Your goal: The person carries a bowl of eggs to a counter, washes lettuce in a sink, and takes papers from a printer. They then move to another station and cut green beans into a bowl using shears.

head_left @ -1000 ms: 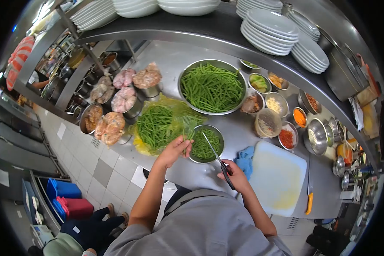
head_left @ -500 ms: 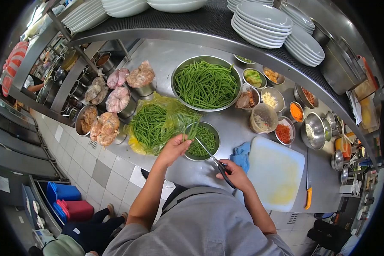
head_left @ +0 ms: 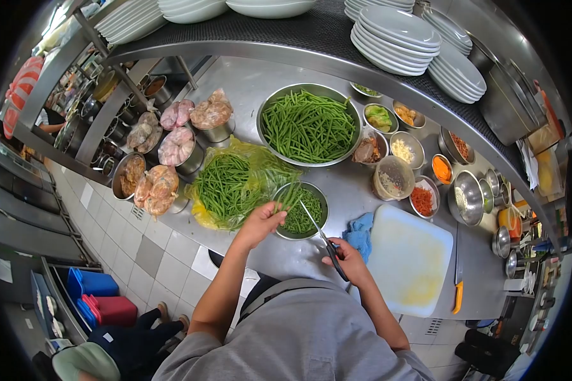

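My left hand (head_left: 262, 225) pinches a few green beans (head_left: 290, 195) over the left rim of a small steel bowl that holds cut green pieces (head_left: 303, 216). Black-handled scissors (head_left: 327, 242) are gripped in my right hand (head_left: 347, 259), their blades pointing up and left over that bowl. Left of the bowl, a yellow plastic bag (head_left: 203, 213) lies open with many long beans (head_left: 225, 181) in it. A large steel bowl (head_left: 262, 130) full of long beans (head_left: 308, 125) stands behind.
Right of my hands are a blue cloth (head_left: 360, 235), a white cutting board (head_left: 410, 260) and a knife (head_left: 458, 286). Several ingredient bowls stand at the back right, bagged food (head_left: 159, 189) at the left. A shelf (head_left: 286, 47) with plates crosses above. Another person (head_left: 102, 355) is at lower left.
The scissor blades have swung slightly to the right and up, a little away from my left hand. Both hands keep their hold, and the view has shifted slightly.
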### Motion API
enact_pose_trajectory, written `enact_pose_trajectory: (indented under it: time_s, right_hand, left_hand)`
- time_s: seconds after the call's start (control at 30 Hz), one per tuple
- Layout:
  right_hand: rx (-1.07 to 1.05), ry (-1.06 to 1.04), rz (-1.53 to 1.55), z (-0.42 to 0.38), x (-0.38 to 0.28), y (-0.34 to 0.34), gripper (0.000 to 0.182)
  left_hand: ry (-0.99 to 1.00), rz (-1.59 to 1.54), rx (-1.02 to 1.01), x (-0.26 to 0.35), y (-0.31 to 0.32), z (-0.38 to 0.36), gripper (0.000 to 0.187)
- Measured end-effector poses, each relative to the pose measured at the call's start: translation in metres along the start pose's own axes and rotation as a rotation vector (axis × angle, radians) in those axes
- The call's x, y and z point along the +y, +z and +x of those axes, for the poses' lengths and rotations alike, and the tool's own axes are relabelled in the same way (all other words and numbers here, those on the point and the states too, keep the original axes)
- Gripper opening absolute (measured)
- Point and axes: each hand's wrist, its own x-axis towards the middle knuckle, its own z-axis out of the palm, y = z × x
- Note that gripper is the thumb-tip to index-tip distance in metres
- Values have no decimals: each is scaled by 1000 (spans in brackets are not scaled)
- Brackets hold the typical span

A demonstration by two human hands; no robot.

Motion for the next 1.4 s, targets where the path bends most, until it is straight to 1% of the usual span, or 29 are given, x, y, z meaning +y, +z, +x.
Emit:
enact_pose_trajectory:
  time_s: [0.07,0.23,0.33,0.4,0.43,0.5,0.53,0.57,0.63,0.73,0.77,0.87,1.0,1.1,1.2,1.27,1.4]
  right_hand:
    - [-13,7,10,-1,-1,0,60]
    - [-27,43,56,-4,-4,2,64]
    - [-28,52,136,0,5,4,67]
    - [-11,88,295,4,0,7,69]
    - [-3,90,294,7,-1,10,69]
    - [164,37,427,18,-4,17,63]
    - [175,41,427,22,-8,18,63]
    - [193,10,493,27,-16,18,62]
    - [235,-45,601,37,-31,20,59]
    - [236,-91,643,53,-36,20,58]
    - [252,-98,638,57,-37,19,57]
    - [271,-62,579,63,-37,14,57]
    - [246,-61,557,63,-35,14,58]
    - [240,-72,540,64,-36,16,56]
    - [226,-65,529,64,-37,17,60]
    - [225,-96,507,65,-38,18,62]
    - [240,-99,493,67,-37,15,64]
  left_hand:
    - [-1,84,-21,-6,-3,2,13]
    - [12,3,22,-18,1,4,15]
    - [26,-13,41,-22,7,2,17]
    - [30,-4,36,-23,12,1,18]
    - [27,-4,22,-25,16,0,18]
    - [20,-8,-4,-26,26,-3,17]
    - [-1,11,-40,-26,32,-6,15]
    - [-21,31,-76,-26,37,-8,13]
    - [-29,32,-111,-32,49,-11,13]
    - [-14,63,-163,-39,62,-13,14]
    - [8,92,-184,-39,64,-13,14]
    - [-16,137,-193,-38,63,-15,15]
    - [-47,176,-206,-34,59,-16,16]
    - [-35,180,-191,-36,60,-15,17]
    - [-47,114,-159,-41,62,-12,18]
    - [-33,207,-141,-41,63,-12,20]
    - [-25,250,-170,-39,65,-12,19]
